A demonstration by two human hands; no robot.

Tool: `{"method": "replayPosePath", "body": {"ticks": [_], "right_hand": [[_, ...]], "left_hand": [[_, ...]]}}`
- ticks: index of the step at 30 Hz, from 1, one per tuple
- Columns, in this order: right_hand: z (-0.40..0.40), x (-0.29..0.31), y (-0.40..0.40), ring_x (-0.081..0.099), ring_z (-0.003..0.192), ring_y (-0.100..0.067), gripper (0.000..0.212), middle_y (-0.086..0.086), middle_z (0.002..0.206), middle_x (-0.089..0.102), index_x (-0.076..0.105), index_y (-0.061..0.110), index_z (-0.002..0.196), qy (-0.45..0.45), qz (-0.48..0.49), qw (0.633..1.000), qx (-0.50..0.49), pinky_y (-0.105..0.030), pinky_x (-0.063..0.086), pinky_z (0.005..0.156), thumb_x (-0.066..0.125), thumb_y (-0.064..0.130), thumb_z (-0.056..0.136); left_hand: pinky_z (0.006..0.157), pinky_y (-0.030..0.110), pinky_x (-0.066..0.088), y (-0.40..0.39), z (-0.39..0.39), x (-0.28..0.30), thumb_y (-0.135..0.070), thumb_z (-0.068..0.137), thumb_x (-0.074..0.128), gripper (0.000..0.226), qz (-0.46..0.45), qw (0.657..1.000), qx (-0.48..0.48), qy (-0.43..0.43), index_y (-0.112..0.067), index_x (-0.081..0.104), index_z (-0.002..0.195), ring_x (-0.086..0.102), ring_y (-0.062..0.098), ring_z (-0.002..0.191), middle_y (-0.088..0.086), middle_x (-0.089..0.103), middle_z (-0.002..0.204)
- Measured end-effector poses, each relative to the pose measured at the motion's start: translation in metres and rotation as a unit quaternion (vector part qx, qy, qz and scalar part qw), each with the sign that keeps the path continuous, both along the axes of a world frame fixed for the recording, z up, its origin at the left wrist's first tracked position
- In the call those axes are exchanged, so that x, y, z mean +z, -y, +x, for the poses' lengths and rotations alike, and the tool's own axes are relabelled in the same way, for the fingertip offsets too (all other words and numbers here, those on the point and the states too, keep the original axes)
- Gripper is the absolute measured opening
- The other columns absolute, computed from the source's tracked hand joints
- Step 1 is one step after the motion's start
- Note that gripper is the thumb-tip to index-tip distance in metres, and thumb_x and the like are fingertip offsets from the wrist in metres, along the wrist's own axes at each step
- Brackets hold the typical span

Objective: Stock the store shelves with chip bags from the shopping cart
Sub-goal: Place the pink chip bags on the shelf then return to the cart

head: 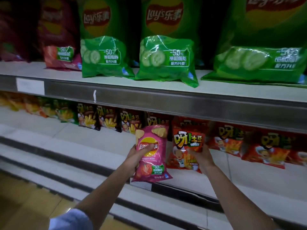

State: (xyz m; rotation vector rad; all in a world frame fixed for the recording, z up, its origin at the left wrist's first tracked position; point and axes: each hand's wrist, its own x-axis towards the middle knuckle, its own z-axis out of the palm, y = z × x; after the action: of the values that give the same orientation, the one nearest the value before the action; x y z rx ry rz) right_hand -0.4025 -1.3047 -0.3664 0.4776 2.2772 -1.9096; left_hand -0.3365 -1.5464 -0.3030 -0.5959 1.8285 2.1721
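Observation:
My left hand (135, 156) grips a pink Lay's chip bag (152, 153) upright, thumb across its logo, in front of the lower shelf (103, 143). To its right, my right hand (201, 157) holds a red fries-snack bag (186, 150) by its lower right side, at the front of the same shelf. The two bags sit side by side and almost touch. The shopping cart is out of view.
Behind the held bags runs a row of brown and red fries-snack bags (232, 140). The upper shelf (149, 87) carries big green Lay's bags (166, 58) and a dark red one (58, 47). Bare shelf board lies left of my hands; yellow floor (25, 196) below.

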Motion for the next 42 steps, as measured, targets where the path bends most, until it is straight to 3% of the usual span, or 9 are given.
{"method": "replayPosePath", "body": {"ticks": [5,9,13,16,19,24,32,38,42], "right_hand": [[0.021,0.030,0.005,0.030,0.139,-0.035,0.097,-0.016,0.148,0.034,0.033,0.012,0.146,0.030,0.112,0.993,-0.038,-0.050,0.032,0.111,0.083,0.045,0.069],[0.048,0.056,0.017,0.025,0.140,-0.032,0.080,-0.014,0.151,0.024,0.033,0.015,0.145,-0.028,0.197,0.979,-0.053,-0.048,0.028,0.111,0.071,0.047,0.082],[0.098,0.097,0.050,0.050,0.116,-0.017,0.049,0.004,0.116,0.055,0.056,0.019,0.115,-0.114,0.068,0.991,0.021,-0.034,0.042,0.096,0.056,0.057,0.086],[0.143,0.123,0.083,0.055,0.117,-0.018,0.082,0.003,0.128,0.056,0.045,0.024,0.129,-0.095,-0.025,0.990,0.104,-0.039,0.046,0.100,0.062,0.073,0.066],[0.182,0.149,0.115,0.057,0.118,-0.021,0.094,0.002,0.135,0.052,0.031,0.026,0.142,-0.101,-0.029,0.984,0.143,-0.042,0.049,0.100,0.072,0.060,0.064],[0.228,0.201,0.151,0.067,0.102,-0.017,0.070,-0.002,0.122,0.063,0.040,0.022,0.135,-0.172,-0.043,0.974,0.143,-0.036,0.056,0.088,0.079,0.026,0.077],[0.270,0.279,0.182,0.069,0.097,-0.021,0.059,-0.004,0.114,0.066,0.045,0.022,0.125,-0.236,-0.033,0.961,0.140,-0.037,0.057,0.085,0.080,0.022,0.077],[0.289,0.317,0.193,0.069,0.095,-0.019,0.055,-0.002,0.110,0.068,0.048,0.023,0.125,-0.259,-0.015,0.954,0.152,-0.032,0.057,0.079,0.078,0.022,0.078],[0.294,0.331,0.198,0.068,0.097,-0.020,0.058,-0.003,0.112,0.067,0.044,0.024,0.127,-0.260,-0.012,0.953,0.152,-0.033,0.056,0.080,0.077,0.024,0.079]], "left_hand": [[0.080,0.044,0.058,-0.015,0.008,0.010,-0.036,0.058,0.081,0.074,0.008,0.999,-0.026,-0.022,-0.017,0.052,0.124,0.070,0.030,0.094,0.012,0.071,0.108],[0.075,0.040,0.059,-0.013,0.019,0.023,-0.035,0.061,0.079,0.067,0.014,0.998,-0.051,-0.042,-0.021,0.052,0.120,0.070,0.028,0.093,0.010,0.070,0.107],[0.079,0.042,0.058,-0.004,0.046,0.036,-0.034,0.068,0.079,0.054,0.015,0.994,-0.082,-0.075,-0.025,0.054,0.115,0.071,0.026,0.093,0.007,0.071,0.105],[0.083,0.044,0.058,0.014,0.075,0.053,-0.037,0.065,0.083,0.064,0.010,0.988,-0.112,-0.110,-0.026,0.052,0.121,0.071,0.026,0.093,0.007,0.070,0.108],[0.084,0.044,0.057,0.033,0.102,0.077,-0.047,0.052,0.085,0.092,-0.011,0.979,-0.138,-0.146,-0.023,0.046,0.132,0.071,0.026,0.095,0.008,0.068,0.114],[0.078,0.039,0.059,0.065,0.142,0.130,-0.037,0.061,0.082,0.076,-0.005,0.967,-0.136,-0.213,-0.018,0.051,0.127,0.071,0.025,0.092,0.008,0.070,0.110],[0.082,0.045,0.058,0.096,0.179,0.206,-0.045,0.051,0.084,0.085,-0.002,0.950,-0.153,-0.271,-0.014,0.053,0.124,0.071,0.029,0.091,0.011,0.071,0.107],[0.082,0.040,0.057,0.105,0.195,0.242,-0.039,0.077,0.074,0.048,0.006,0.941,-0.163,-0.296,-0.017,0.059,0.117,0.070,0.027,0.090,0.010,0.072,0.103],[0.083,0.041,0.057,0.110,0.199,0.256,-0.046,0.066,0.078,0.067,0.000,0.937,-0.170,-0.306,-0.017,0.057,0.123,0.071,0.028,0.092,0.010,0.072,0.105]]}}
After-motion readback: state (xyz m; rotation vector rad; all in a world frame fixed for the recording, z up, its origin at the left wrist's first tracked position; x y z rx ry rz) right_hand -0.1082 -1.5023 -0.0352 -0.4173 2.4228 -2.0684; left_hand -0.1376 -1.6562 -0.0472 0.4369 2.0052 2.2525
